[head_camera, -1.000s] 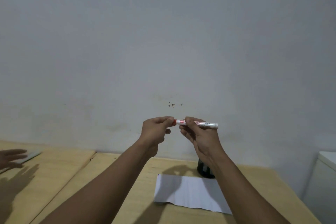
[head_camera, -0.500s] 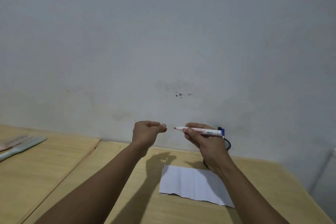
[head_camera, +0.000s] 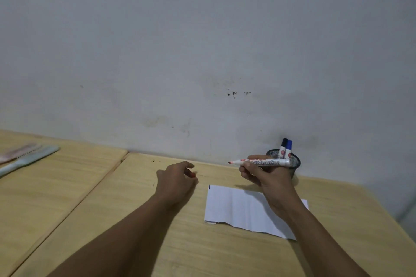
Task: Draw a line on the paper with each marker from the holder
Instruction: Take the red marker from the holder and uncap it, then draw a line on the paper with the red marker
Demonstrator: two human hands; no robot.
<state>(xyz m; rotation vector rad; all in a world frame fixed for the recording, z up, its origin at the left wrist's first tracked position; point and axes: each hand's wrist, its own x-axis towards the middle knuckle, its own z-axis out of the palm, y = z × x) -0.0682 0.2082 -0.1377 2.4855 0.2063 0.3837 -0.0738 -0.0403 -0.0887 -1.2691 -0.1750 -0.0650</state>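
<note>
My right hand (head_camera: pixel 267 177) grips an uncapped red marker (head_camera: pixel 258 162), held level with its tip pointing left, above the far edge of the white paper (head_camera: pixel 238 207). My left hand (head_camera: pixel 176 181) hovers low over the table left of the paper, fingers curled around the small red cap (head_camera: pixel 193 174), which barely shows. A black mesh holder (head_camera: pixel 293 161) stands against the wall behind my right hand. A black marker (head_camera: pixel 283 146) and a blue marker (head_camera: pixel 288 148) stick up out of it.
The wooden table (head_camera: pixel 139 220) meets a second table (head_camera: pixel 56 186) along a seam on the left. Two combs or brushes (head_camera: pixel 27 157) lie at the far left. A plain grey wall (head_camera: pixel 202 51) runs right behind the tables.
The cap came off the red marker. Both hands dropped from in front of the wall toward the table, the left one moving away leftward with the cap. The view tilted down.
</note>
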